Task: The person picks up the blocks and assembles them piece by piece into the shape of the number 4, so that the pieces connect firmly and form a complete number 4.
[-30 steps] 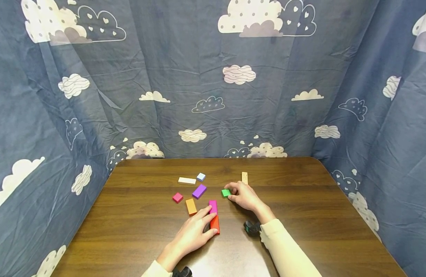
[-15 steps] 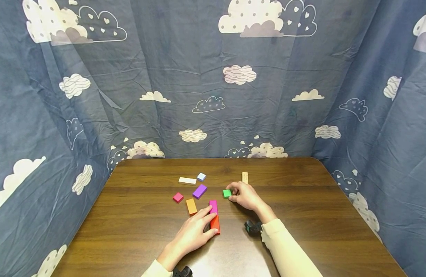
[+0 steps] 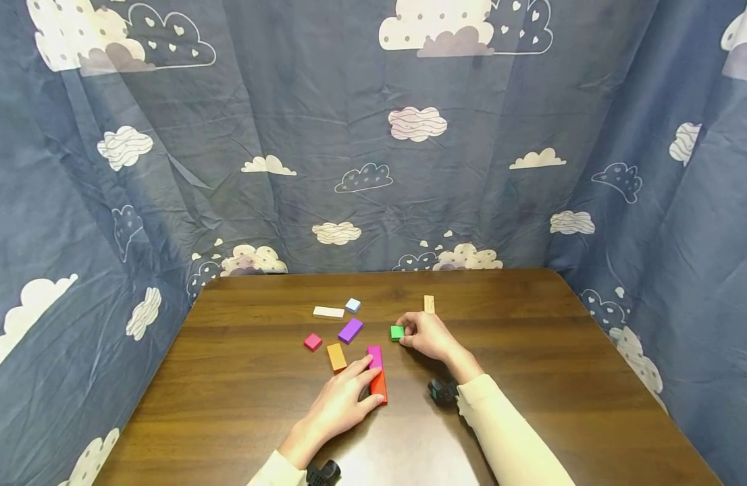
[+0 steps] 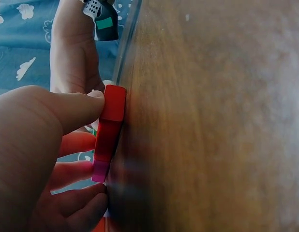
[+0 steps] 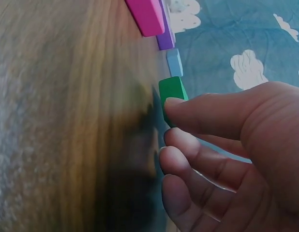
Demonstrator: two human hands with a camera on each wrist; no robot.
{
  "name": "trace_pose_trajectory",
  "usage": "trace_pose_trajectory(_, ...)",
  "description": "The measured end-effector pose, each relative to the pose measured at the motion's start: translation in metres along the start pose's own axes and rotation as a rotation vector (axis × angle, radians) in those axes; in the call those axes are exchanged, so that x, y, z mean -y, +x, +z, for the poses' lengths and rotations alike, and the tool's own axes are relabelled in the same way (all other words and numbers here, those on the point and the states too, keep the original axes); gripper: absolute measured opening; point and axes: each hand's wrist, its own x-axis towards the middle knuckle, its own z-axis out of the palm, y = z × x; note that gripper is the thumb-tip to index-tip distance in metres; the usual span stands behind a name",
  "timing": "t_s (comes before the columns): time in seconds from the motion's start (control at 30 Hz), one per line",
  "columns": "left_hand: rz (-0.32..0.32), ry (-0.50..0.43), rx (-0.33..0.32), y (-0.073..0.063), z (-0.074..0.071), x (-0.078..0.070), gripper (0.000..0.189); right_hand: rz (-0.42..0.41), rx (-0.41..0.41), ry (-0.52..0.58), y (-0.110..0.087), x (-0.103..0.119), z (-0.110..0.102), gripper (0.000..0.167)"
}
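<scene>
My left hand [image 3: 340, 403] rests from above on two blocks lying end to end, a magenta block [image 3: 375, 352] and a red block [image 3: 379, 387]. Its thumb lies on the red block's near end, while the other fingers reach toward the magenta one. In the left wrist view these fingers look fairly straight. Beyond and to the right, my right hand [image 3: 431, 336] pinches a small green block [image 3: 396, 333] between thumb and forefinger. The right wrist view shows the thumb against the green block [image 5: 171, 89], its other fingers loosely bent at the tabletop.
Left of the hands lie an orange block [image 3: 336, 357], a crimson block [image 3: 313, 342], a purple block [image 3: 350, 331], a white block [image 3: 328, 312] and a light blue block [image 3: 352, 305]. A pale wooden block [image 3: 429, 304] lies behind my right hand. A cloud-patterned curtain [image 3: 361, 216] surrounds the table.
The green block has turned slightly in my right hand and now sits squarer to the table. My left hand stays on the magenta and red blocks. The head view has shifted slightly.
</scene>
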Motion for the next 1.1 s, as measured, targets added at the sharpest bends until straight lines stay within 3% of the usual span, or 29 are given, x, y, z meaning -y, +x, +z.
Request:
trace_pose_trajectory(0.23, 0.018, 0.008, -0.013, 0.0, -0.001, 0.0, 0.055, 0.02, 0.007, 0.039, 0.002, 0.006, -0.001, 0.028)
trace_pose_trajectory(0.63, 0.005, -0.004, -0.011, 0.0, 0.001, 0.0, 0.054, -0.014, 0.006, 0.096, 0.006, 0.019, 0.005, 0.03)
trace_pose_trajectory(1.1, 0.012, -0.002, -0.024, 0.0, 0.001, 0.0, 0.054, -0.001, 0.077, 0.105, 0.01, 0.029, 0.017, 0.029)
